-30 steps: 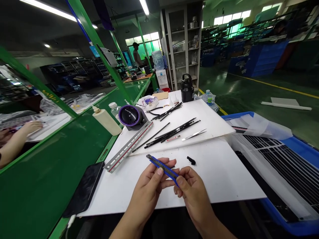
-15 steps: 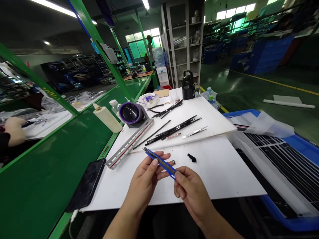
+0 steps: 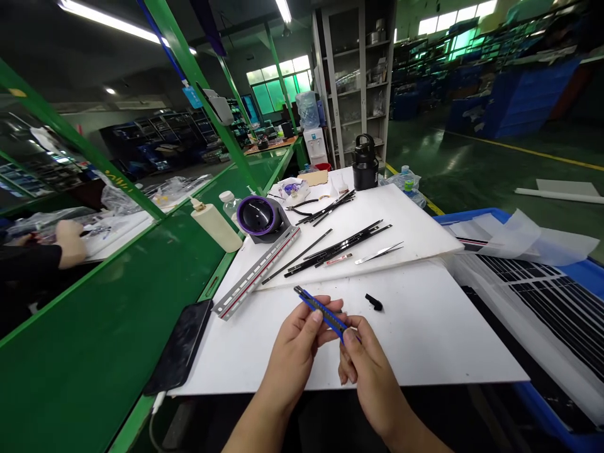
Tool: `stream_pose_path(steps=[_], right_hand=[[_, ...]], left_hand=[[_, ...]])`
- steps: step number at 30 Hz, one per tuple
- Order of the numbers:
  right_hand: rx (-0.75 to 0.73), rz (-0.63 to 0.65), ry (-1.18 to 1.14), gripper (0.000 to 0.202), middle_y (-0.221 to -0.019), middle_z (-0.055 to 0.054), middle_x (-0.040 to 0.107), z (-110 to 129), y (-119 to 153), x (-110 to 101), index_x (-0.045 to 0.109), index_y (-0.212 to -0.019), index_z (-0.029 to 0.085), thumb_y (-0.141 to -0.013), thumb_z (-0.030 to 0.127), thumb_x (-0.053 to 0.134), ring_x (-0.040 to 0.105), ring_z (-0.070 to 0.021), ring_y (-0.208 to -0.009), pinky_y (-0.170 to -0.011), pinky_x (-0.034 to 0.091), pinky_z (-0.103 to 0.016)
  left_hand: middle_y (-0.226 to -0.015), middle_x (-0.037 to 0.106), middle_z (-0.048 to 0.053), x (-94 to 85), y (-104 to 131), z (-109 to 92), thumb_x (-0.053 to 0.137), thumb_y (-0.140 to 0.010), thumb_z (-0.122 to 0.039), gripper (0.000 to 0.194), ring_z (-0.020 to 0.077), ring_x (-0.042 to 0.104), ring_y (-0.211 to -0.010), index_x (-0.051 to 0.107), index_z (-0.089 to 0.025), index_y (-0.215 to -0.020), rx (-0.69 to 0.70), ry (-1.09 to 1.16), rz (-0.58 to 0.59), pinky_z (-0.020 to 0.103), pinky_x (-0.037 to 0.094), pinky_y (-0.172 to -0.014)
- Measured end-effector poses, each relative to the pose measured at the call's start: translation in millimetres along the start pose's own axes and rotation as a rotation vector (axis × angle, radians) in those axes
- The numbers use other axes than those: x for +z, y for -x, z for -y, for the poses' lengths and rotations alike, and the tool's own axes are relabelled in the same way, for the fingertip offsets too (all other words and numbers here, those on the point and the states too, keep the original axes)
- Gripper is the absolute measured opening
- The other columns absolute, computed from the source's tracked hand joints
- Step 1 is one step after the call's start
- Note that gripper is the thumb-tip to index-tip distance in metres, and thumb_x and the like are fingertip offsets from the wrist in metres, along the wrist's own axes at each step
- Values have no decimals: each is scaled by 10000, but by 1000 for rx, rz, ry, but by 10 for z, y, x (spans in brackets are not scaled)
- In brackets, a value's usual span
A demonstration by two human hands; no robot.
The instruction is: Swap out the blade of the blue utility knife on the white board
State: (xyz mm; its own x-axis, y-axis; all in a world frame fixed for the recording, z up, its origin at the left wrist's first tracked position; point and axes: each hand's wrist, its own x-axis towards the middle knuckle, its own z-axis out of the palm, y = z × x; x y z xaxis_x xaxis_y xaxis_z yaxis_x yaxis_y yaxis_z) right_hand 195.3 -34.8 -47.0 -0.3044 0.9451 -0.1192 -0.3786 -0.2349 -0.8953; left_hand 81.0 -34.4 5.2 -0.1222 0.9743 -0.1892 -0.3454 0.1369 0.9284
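Utility knife [image 3: 333, 321] held in both hands above the white surface [image 3: 425, 346].
The left hand [image 3: 292, 349] pinches its middle; the right hand [image 3: 375, 377] pinches its rear end. Step in hand, as judged: two-handed handling of the knife. Any further move calls for fingers clear of the tip. Beyond lie a small black piece [image 3: 374, 302], tweezers [image 3: 377, 253] and dark strips [image 3: 337, 248].

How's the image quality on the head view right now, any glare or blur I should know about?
Head view: ceiling strip light and far windows glare against a dim background; green floor shows a pale reflection; wide-angle stretch at the edges; the co-worker's hand looks soft; the blue knife is readable, though its tip is too small to judge.
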Motion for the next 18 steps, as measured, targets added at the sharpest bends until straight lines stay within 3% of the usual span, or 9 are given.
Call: stream_pose_path(steps=[5, 8, 12, 18], right_hand=[[16, 29, -97, 283, -653, 73, 445, -6, 16, -23, 465, -1125, 232, -940, 445, 465, 400, -110, -543, -552, 385, -263], [62, 72, -196, 361, -678, 63, 456, 1, 43, -24, 427, -1272, 236, -938, 373, 438, 384, -105, -518, -537, 386, -271], [20, 143, -228, 458, -721, 24, 534, 2, 77, -3, 394, -1384, 225, -953, 376, 423, 429, -110, -499, -554, 441, -309], [-24, 219, -234, 455, -784, -28, 623, 52, 77, 24, 465, -1352, 198, -952, 414, 477, 435, -86, -470, -528, 476, -287]], left_hand=[[-1183, 667, 121, -43, -4, 84, 546, -910, -309, 257, 260, 645, -1061, 602, -176, -1124, 0, 32, 57, 437, 505, -944], [-1143, 688, 113, -96, -41, 82, 545, -912, -292, 239, 251, 661, -1030, 612, -171, -1107, -3, 40, 86, 394, 532, -896], [-1084, 715, 107, -153, -79, 35, 555, -905, -260, 218, 237, 685, -971, 628, -160, -1085, -3, 61, 139, 330, 552, -825], [-1083, 715, 119, -181, -70, -4, 540, -911, -247, 218, 231, 687, -951, 625, -158, -1091, -10, 46, 150, 266, 544, -724]])
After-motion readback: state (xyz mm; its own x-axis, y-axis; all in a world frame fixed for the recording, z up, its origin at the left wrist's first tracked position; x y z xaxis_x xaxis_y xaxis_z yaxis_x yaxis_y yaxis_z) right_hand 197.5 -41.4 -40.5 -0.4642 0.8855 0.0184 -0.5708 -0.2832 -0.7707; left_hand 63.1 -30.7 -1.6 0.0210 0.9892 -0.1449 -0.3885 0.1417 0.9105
